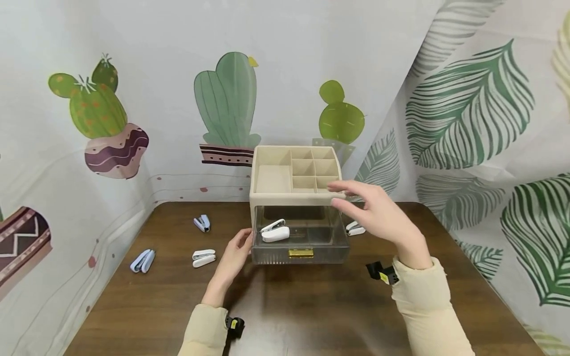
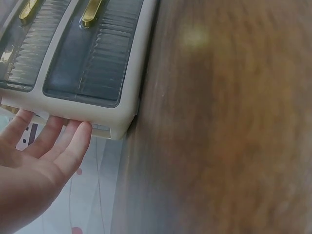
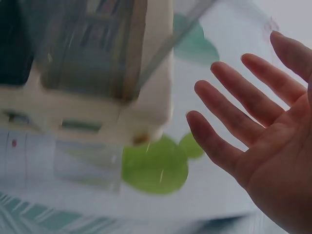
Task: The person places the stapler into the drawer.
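Observation:
A cream desktop organizer (image 1: 296,197) stands at the back of the table, its top divided into compartments. Its clear grey upper drawer (image 1: 270,255), with a gold handle (image 1: 301,253), is pulled out. Inside the drawer, toward its left, lies a white mini stapler (image 1: 276,234). My left hand (image 1: 232,259) touches the organizer's left side; in the left wrist view its extended fingertips (image 2: 84,130) rest along that side. Above the drawer's right side, my right hand (image 1: 378,211) is raised with fingers spread and nothing in it, also seen empty beside the organizer in the right wrist view.
Left on the brown table (image 1: 285,301) lie a white stapler (image 1: 204,258) and two blue staplers, one nearer (image 1: 142,260) and one farther back (image 1: 202,223). Another white stapler (image 1: 355,229) lies right of the organizer, partly behind my right hand. Printed cloth (image 1: 294,59) hangs behind the table.

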